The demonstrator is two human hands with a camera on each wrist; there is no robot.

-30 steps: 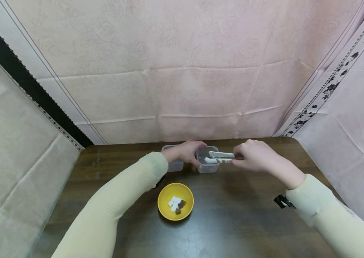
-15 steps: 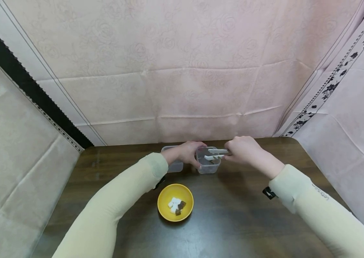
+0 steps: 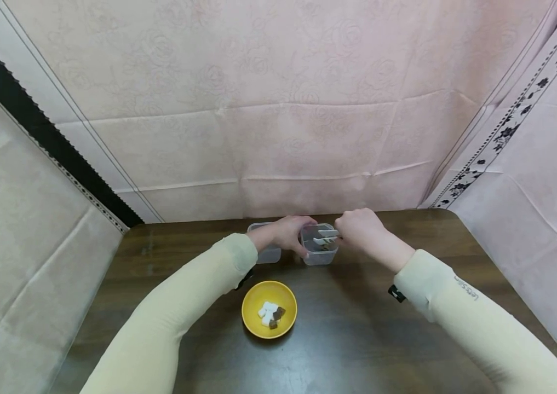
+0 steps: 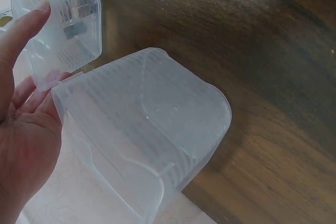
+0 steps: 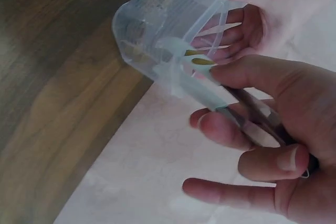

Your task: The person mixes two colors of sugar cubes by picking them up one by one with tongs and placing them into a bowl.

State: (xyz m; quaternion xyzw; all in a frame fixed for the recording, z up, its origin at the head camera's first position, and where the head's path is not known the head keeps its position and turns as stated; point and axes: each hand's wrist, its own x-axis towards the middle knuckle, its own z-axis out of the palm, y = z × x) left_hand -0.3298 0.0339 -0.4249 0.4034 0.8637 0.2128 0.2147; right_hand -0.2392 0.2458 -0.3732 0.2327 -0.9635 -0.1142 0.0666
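My left hand [image 3: 290, 232] holds a small clear plastic container [image 3: 319, 259] by its left side, thumb on the near side and fingers round the back. Dark brown cubes [image 4: 76, 30] show through its wall in the left wrist view. In my right hand [image 3: 359, 230] is a pair of metal tongs [image 5: 202, 88] with pale, leaf-patterned tips. The tongs' tips reach into the container from the right, apart from each other in the head view. A second clear container [image 4: 142, 119] stands just left, partly hidden by my left wrist.
Nearer on the dark wooden table [image 3: 357, 339] stands a yellow bowl [image 3: 252, 302]. It holds several white cubes [image 3: 268, 307] and a few brown cubes [image 3: 279, 313]. A pale patterned cloth [image 3: 303, 158] hangs behind the table's back edge.
My right hand has moved left with the tongs, bringing their tips further into the container. The left hand, container and bowl have stayed in place.
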